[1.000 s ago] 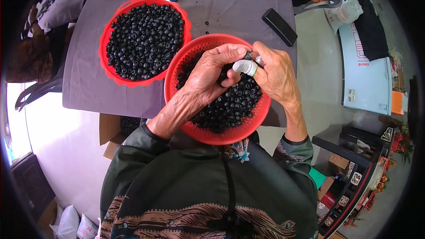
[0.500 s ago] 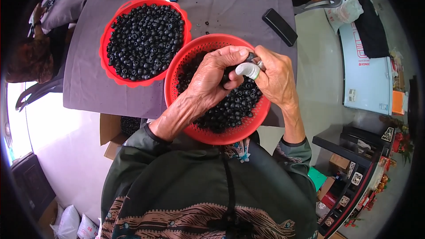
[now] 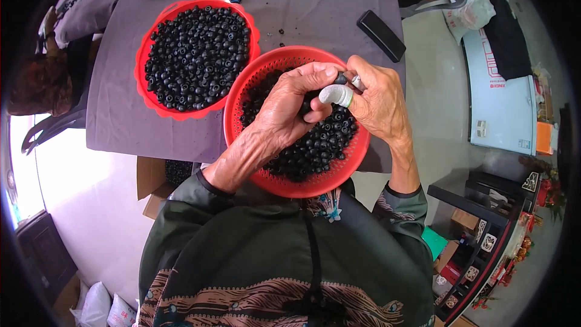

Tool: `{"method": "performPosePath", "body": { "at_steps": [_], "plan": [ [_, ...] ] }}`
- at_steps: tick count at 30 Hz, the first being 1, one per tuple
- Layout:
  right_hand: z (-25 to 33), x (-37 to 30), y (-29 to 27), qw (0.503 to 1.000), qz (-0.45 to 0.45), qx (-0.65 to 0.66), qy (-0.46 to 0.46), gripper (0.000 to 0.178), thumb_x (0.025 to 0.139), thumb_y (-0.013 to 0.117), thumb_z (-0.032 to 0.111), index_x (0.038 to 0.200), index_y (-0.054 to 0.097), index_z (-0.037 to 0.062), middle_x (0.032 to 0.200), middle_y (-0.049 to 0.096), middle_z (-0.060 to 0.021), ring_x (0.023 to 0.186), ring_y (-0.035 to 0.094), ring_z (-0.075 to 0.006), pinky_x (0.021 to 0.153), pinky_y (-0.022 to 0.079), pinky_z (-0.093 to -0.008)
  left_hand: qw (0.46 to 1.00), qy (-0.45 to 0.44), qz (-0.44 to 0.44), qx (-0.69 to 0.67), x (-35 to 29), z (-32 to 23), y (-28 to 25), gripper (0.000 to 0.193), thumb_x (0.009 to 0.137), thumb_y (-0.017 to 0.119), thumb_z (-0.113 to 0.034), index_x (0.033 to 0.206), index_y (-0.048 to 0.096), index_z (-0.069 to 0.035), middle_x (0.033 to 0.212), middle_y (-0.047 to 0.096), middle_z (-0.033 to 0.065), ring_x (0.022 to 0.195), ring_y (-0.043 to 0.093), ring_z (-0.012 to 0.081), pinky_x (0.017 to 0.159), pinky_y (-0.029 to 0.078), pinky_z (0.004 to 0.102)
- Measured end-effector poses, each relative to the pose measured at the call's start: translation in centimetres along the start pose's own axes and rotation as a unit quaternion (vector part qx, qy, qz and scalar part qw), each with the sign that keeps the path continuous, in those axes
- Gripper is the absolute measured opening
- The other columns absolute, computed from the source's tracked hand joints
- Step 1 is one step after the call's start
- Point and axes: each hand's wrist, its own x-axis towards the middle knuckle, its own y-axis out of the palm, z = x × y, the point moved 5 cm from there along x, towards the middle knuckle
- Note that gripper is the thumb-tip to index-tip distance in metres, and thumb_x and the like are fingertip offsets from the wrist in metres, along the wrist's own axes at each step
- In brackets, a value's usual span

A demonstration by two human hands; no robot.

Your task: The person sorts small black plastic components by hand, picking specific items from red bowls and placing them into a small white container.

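My left hand [image 3: 284, 109] is over a red perforated basket [image 3: 358, 160], thumb and fingers closed on a small round black piece [image 3: 341, 78]. At that piece my right hand [image 3: 382, 102] is also closed, its thumb in a pale finger cot [image 3: 336, 94]. A whitish wrap or small object shows by its forefinger; I cannot make out what the right fingers hold. Beneath both hands lie many black bead-like pieces [image 3: 315, 154] with holes, heaped in the basket.
A red scalloped tray [image 3: 143, 88] full of similar black pieces stands left of the basket on the grey tablecloth [image 3: 302, 12]. A black oblong case [image 3: 381, 36] lies at right. Other people sit at the far right and the left. An open cardboard box [image 3: 151, 178] is below the table.
My right hand has turned slightly and its fingers have shifted a little away from the left fingertips. The left hand stays almost in place.
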Motion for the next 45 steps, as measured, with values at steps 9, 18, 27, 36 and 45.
{"method": "performPosePath", "body": {
  "at_steps": [9, 18, 27, 36, 45],
  "plan": [
    [0.1, 0.0, 0.2, 0.999, -0.011, -0.020, -0.024, 0.027, 0.070, 0.067, 0.022, 0.075, 0.051, 0.0008, 0.059, 0.056, -0.0137, 0.055, 0.056, -0.0320, 0.048, 0.042, -0.0377, 1.000, 0.000, -0.008, 0.010, 0.1, 0.0, -0.4, 0.016, 0.085, 0.054, -0.013, 0.093, 0.054, 0.000, 0.080, 0.056, 0.0047, 0.048, 0.038, 0.0038, 0.037, 0.028, 0.0156],
    [-0.2, -0.5, 0.3, 0.996, -0.056, -0.012, -0.067, 0.025, 0.072, 0.066, 0.015, 0.073, 0.045, 0.0016, 0.056, 0.047, -0.0104, 0.046, 0.046, -0.0236, 0.045, 0.037, -0.0310, 1.000, -0.002, -0.022, -0.001, 0.1, 0.1, -0.3, 0.018, 0.086, 0.053, -0.013, 0.098, 0.053, 0.000, 0.078, 0.054, 0.0035, 0.047, 0.037, 0.0043, 0.036, 0.029, 0.0166],
    [-0.2, -0.9, 0.1, 0.990, -0.115, 0.071, -0.039, 0.022, 0.068, 0.071, 0.007, 0.083, 0.056, 0.0044, 0.054, 0.043, 0.0012, 0.046, 0.039, -0.0067, 0.042, 0.032, -0.0224, 0.999, 0.032, -0.005, 0.005, 0.3, 0.0, -0.4, 0.013, 0.085, 0.055, -0.012, 0.092, 0.052, -0.002, 0.073, 0.050, 0.0021, 0.048, 0.039, 0.0053, 0.038, 0.028, 0.0173],
    [-0.2, -0.9, 1.0, 0.986, -0.123, -0.020, -0.113, 0.024, 0.064, 0.067, -0.003, 0.084, 0.054, 0.0029, 0.068, 0.058, -0.0055, 0.053, 0.057, -0.0153, 0.046, 0.046, -0.0266, 0.990, 0.041, -0.072, 0.114, 0.5, -0.6, -0.4, 0.011, 0.076, 0.061, -0.008, 0.082, 0.055, -0.001, 0.066, 0.053, 0.0025, 0.043, 0.042, 0.0055, 0.036, 0.026, 0.0180],
    [-0.3, -1.0, 1.1, 0.985, -0.132, 0.005, -0.109, 0.026, 0.064, 0.066, -0.004, 0.085, 0.054, 0.0034, 0.067, 0.057, -0.0052, 0.053, 0.056, -0.0143, 0.046, 0.044, -0.0263, 0.993, 0.027, -0.063, 0.099, 0.5, -0.5, -0.8, 0.010, 0.076, 0.057, -0.006, 0.084, 0.054, -0.001, 0.065, 0.051, 0.0021, 0.044, 0.042, 0.0059, 0.036, 0.026, 0.0185]
  ]
}}
